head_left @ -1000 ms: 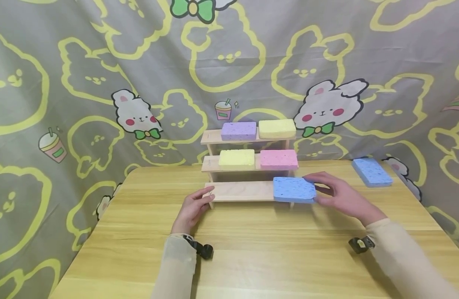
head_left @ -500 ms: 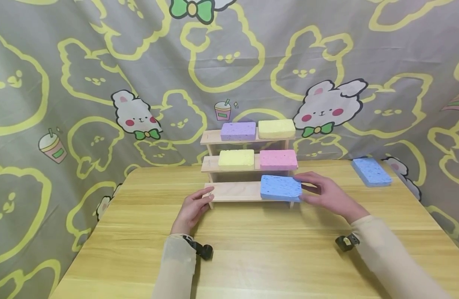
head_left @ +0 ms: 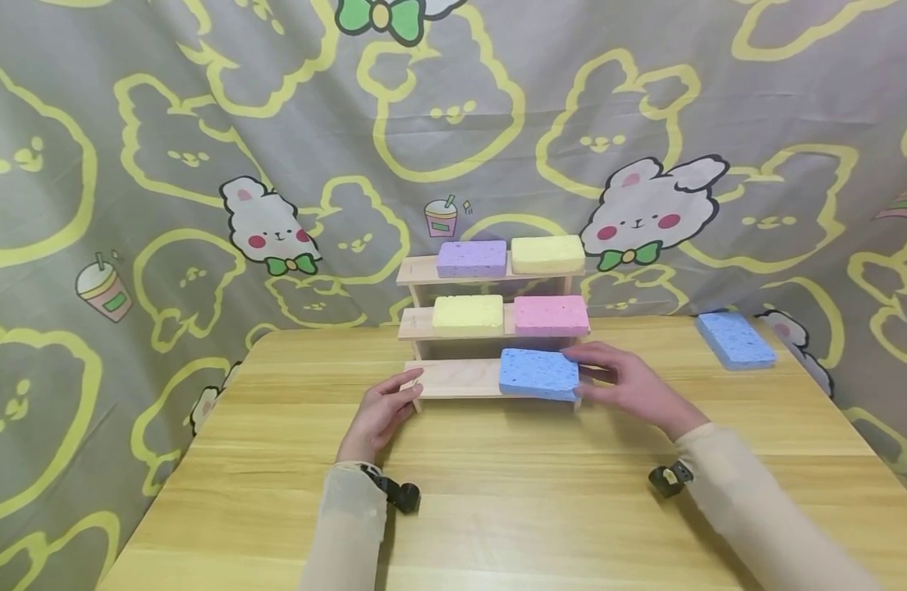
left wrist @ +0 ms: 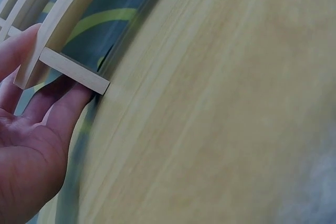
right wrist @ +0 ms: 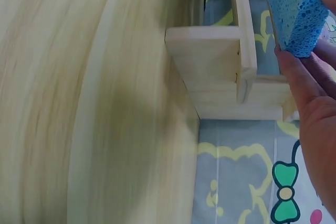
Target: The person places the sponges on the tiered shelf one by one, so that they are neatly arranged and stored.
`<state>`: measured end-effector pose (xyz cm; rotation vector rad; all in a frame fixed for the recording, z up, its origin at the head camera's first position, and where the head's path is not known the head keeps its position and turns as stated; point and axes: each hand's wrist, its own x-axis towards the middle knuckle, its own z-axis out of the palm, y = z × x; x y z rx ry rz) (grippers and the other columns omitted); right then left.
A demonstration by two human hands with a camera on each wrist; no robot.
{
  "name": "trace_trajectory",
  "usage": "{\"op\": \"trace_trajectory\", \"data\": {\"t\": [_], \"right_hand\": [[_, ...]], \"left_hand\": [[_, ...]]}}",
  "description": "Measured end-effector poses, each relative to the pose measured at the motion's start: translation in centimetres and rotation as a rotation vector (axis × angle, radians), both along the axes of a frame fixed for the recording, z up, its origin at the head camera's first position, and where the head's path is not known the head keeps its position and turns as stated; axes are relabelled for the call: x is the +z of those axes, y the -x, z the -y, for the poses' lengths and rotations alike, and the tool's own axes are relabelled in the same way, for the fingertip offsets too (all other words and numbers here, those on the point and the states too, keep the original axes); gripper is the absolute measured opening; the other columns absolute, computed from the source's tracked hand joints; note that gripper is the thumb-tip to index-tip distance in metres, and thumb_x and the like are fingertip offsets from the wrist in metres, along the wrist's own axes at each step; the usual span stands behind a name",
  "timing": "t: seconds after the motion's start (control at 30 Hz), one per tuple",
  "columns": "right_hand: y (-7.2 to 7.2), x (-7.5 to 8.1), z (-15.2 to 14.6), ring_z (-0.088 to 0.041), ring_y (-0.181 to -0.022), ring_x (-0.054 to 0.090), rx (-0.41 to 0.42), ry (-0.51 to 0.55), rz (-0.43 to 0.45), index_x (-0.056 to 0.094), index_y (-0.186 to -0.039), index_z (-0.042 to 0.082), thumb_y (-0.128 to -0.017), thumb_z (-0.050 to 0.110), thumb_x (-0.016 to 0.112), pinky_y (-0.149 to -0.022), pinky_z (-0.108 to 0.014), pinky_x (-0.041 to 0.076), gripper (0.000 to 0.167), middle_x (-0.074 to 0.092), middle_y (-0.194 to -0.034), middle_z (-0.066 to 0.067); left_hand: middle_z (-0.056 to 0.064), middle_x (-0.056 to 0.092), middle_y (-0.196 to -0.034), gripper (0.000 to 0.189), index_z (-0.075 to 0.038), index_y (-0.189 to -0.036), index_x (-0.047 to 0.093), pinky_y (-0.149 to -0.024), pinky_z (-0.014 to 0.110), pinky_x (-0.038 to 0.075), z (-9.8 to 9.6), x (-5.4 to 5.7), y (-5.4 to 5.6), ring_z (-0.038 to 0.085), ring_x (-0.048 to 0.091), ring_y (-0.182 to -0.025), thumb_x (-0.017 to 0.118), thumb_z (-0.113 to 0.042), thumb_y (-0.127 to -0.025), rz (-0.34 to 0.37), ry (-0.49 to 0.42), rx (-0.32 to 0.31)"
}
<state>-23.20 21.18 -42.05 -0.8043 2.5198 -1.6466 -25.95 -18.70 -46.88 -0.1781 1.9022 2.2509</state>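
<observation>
A three-tier wooden rack stands on the table. My left hand grips the left end of its lowest shelf; in the left wrist view the thumb lies on the board and fingers reach behind the leg. At the right part of that shelf, my right hand pinches a blue sponge by its right end. The right wrist view has this sponge between thumb and fingers, cut off by the frame's top. Whether it touches the board I cannot tell.
On the top shelf sit a purple sponge and a yellow sponge. The middle shelf bears another yellow sponge and a pink sponge. A second blue sponge lies at the table's back right, before a patterned curtain.
My right hand has brought the blue sponge leftward, from overhanging the lowest shelf's right end to over its right part. The left hand has stayed on the rack.
</observation>
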Motion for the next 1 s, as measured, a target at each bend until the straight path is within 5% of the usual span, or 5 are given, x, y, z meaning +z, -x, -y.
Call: {"op": "trace_trajectory", "data": {"t": [0.4,0.7,1.0], "right_hand": [[0.8,-0.4,2.2,-0.034,-0.128,0.048,0.006,-0.013,-0.015,0.057,-0.136,0.001,-0.086,0.015,0.078,-0.104,-0.038,0.039,0.056,0.052,-0.138,-0.016],[1.2,-0.5,4.1,-0.03,-0.129,0.046,-0.036,-0.118,-0.058,0.06,-0.136,0.008,-0.085,0.022,0.079,-0.109,-0.047,0.033,0.056,0.056,-0.136,-0.009],[1.9,-0.4,6.7,-0.033,-0.129,0.046,0.001,-0.092,-0.063,0.057,-0.135,0.0,-0.087,0.016,0.077,-0.109,-0.045,0.033,0.054,0.053,-0.137,-0.015]], "left_hand": [[0.011,0.04,-0.149,0.038,0.002,-0.13,0.061,-0.099,0.041,0.045,-0.1,0.2,-0.1,0.022,0.059,-0.11,0.065,0.0,-0.092,-0.012,-0.03,-0.008],[0.008,0.041,-0.148,0.038,0.001,-0.13,0.062,-0.094,0.036,0.048,0.0,0.1,0.0,0.02,0.06,-0.108,0.066,0.0,-0.092,-0.01,-0.015,-0.011],[0.008,0.043,-0.146,0.038,0.001,-0.131,0.062,-0.091,0.035,0.049,0.1,0.1,0.0,0.019,0.061,-0.105,0.066,-0.001,-0.093,-0.012,-0.014,-0.02]]}}
